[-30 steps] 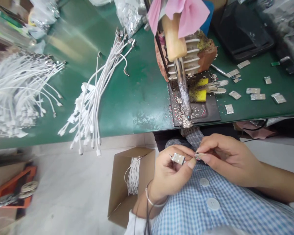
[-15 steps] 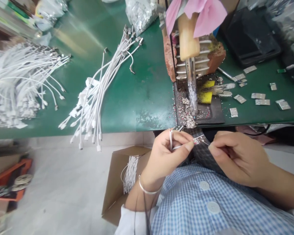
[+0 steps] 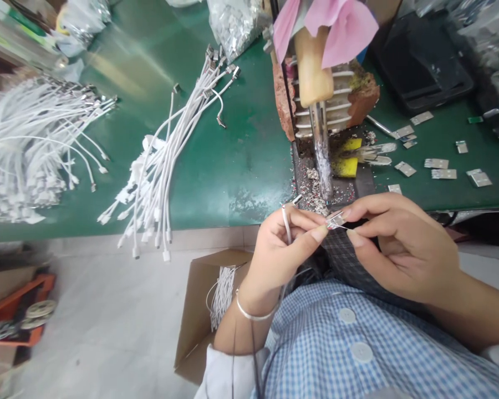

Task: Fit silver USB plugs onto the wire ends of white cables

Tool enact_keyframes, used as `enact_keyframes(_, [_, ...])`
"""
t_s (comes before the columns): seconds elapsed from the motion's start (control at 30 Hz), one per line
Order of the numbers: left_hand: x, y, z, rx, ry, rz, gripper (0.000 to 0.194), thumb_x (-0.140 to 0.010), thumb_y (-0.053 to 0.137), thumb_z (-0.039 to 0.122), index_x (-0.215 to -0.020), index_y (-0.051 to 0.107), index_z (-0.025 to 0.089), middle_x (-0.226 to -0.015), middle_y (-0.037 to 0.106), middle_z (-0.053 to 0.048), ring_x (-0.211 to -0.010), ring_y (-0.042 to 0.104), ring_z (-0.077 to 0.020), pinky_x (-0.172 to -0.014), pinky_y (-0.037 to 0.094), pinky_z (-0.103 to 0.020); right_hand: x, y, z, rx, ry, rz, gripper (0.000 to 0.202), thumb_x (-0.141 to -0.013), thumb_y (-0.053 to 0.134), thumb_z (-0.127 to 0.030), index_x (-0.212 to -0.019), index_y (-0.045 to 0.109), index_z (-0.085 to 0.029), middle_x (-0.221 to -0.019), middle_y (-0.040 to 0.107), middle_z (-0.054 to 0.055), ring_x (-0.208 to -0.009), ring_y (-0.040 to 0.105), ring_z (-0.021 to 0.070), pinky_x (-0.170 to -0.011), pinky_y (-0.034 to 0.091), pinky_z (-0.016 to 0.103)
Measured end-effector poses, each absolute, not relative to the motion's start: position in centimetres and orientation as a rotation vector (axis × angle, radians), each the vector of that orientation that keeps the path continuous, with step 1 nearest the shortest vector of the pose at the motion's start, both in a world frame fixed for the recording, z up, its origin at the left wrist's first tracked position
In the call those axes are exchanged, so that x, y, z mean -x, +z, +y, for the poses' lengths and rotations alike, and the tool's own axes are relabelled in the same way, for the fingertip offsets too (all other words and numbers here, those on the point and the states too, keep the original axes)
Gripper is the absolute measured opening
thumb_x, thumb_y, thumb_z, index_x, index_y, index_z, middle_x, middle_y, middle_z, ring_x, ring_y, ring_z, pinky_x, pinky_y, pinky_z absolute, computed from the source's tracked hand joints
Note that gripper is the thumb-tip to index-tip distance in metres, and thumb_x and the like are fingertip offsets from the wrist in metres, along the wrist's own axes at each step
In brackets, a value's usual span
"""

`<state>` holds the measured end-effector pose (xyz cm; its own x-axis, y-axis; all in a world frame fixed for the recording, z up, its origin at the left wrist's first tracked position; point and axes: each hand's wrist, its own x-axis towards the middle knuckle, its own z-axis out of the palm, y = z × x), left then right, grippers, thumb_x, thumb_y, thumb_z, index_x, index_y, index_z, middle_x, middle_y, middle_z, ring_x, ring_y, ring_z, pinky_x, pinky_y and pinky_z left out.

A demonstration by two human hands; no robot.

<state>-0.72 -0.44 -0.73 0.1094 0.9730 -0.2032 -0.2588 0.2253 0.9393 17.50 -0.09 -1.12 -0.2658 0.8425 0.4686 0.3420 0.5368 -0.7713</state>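
My left hand [image 3: 289, 244] is closed, its thumb and fingertips pinching a small metal USB connector [image 3: 336, 220]. A white cable [image 3: 286, 224] loops through the fingers of that hand, with a metal end standing out above the knuckles. My right hand [image 3: 399, 244] meets it from the right. Its index fingertip touches the connector, while thumb and middle finger pinch a thin wire [image 3: 341, 226] that runs from it. Just beyond the hands, a soldering iron [image 3: 322, 149] with a wooden handle points down over a dark tray [image 3: 363, 183] strewn with solder bits.
Several loose metal connectors [image 3: 444, 174] lie on the green table [image 3: 199, 194] at right, near a black device [image 3: 426, 61]. White cables [image 3: 162, 166] lie in a bundle at left, beside a larger pile [image 3: 29, 149]. A cardboard box [image 3: 195, 310] holding cables stands below the table edge.
My right hand has moved left and up, bringing its index finger onto the connector. The connector and my left hand are slightly higher, nearer the tray.
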Motion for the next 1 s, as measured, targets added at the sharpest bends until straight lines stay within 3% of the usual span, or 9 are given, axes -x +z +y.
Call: enact_keyframes(1.0, [0.3, -0.3, 0.9, -0.816, 1.169, 1.006, 0.017, -0.074, 0.082, 0.023, -0.069, 0.067, 0.019, -0.079, 0.072, 0.000, -0.071, 0.067, -0.0113, -0.068, 0.056, -0.024, -17.2, -0.6, 0.9, 1.021, 0.812, -1.680, 0.019, -0.084, 0.063, -0.007, -0.085, 0.062, -0.025, -0.103, 0.066, 0.002, -0.094, 0.065, 0.0164, -0.085, 0.056, 0.032])
